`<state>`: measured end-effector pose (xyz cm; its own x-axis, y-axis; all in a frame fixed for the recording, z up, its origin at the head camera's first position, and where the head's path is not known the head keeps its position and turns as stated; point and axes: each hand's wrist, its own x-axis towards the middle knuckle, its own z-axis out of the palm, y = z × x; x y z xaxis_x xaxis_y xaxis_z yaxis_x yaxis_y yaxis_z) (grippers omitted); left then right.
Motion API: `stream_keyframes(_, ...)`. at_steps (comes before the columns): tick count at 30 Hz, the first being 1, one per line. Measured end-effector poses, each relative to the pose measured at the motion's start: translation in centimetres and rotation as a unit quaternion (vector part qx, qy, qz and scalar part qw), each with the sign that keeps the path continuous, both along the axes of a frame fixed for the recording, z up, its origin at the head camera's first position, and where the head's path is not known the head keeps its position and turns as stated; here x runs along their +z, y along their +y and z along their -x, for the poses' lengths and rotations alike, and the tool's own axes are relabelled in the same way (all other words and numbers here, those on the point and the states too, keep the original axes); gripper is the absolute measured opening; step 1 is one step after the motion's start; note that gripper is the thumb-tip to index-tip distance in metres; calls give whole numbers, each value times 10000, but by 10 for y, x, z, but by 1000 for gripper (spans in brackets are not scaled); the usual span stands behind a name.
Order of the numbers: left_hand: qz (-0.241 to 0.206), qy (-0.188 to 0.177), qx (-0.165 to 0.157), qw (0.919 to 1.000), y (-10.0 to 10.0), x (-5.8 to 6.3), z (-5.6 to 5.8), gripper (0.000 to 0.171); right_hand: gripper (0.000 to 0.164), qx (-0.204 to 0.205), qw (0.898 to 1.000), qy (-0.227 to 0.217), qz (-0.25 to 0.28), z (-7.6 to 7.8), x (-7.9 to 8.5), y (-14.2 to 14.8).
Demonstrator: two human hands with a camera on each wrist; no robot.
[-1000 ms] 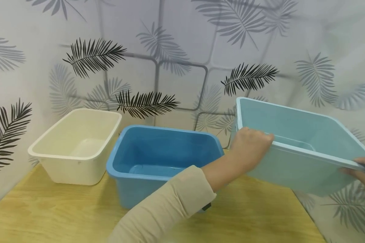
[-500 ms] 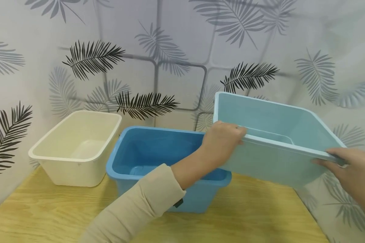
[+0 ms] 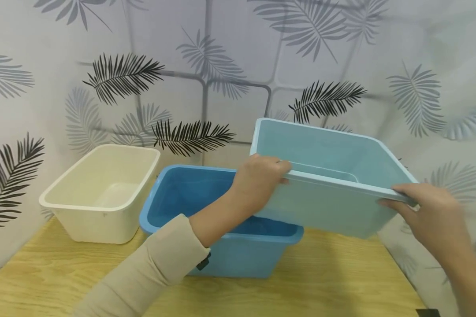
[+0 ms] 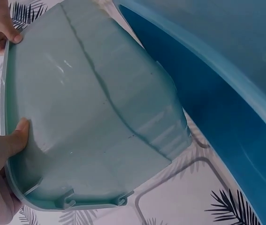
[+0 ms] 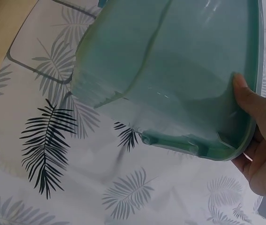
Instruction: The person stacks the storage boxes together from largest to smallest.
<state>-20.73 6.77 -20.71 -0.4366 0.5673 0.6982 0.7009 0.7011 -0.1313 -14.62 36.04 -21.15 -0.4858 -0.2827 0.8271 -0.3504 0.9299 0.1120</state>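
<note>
A pale teal plastic bin (image 3: 325,207) is held up off the table, tilted with its right end lower, partly over a blue bin (image 3: 238,255). My left hand (image 3: 258,180) grips the teal bin's near rim toward its left end. At the right end of that rim, my right hand (image 3: 432,211) pinches the edge between thumb and fingers. In the left wrist view the teal bin's outer wall (image 4: 86,112) shows, with the left thumb lying on it. The right wrist view shows the right thumb pressed to the outer wall under the rim.
A cream bin (image 3: 99,215) stands left of the blue bin on the wooden table (image 3: 317,281). Behind them hangs a pale leaf-patterned sheet (image 3: 238,57). The table's right edge runs below the right hand.
Both hands have carried the teal bin leftward, from beside the blue bin to partly over it. The right hand has come fully into the head view. The blue and cream bins stay put.
</note>
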Motion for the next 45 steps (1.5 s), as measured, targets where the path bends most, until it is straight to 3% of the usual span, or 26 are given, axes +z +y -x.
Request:
stream_keyframes(5, -214, -71, -91, 9997, -17, -1, 0, 19, 71, 288, 9995, 105, -92, 5, 0, -12)
stream_keyframes(15, -364, -22, 70, 9993, -43, -6, 2, 18, 65, 741, 9966, 283, -244, 19, -5, -31)
stream_keyframes(24, -674, -112, 74, 9976, -61, -9, 4, 15, 60, 916, 9942, 551, -67, 30, -10, -49)
stream_keyframes(36, -941, -119, 231, 9952, -82, -17, 3, 19, 57, 1149, 9920, 519, 50, 37, -19, -70)
stream_keyframes(43, -1009, 72, 320, 9944, -102, -19, 0, 20, 55, 1352, 9881, 721, 120, 40, -17, -89)
stream_keyframes(45, -1039, 114, 327, 9940, -109, -21, 0, 20, 47, 1419, 9871, 728, 116, 40, -17, -95)
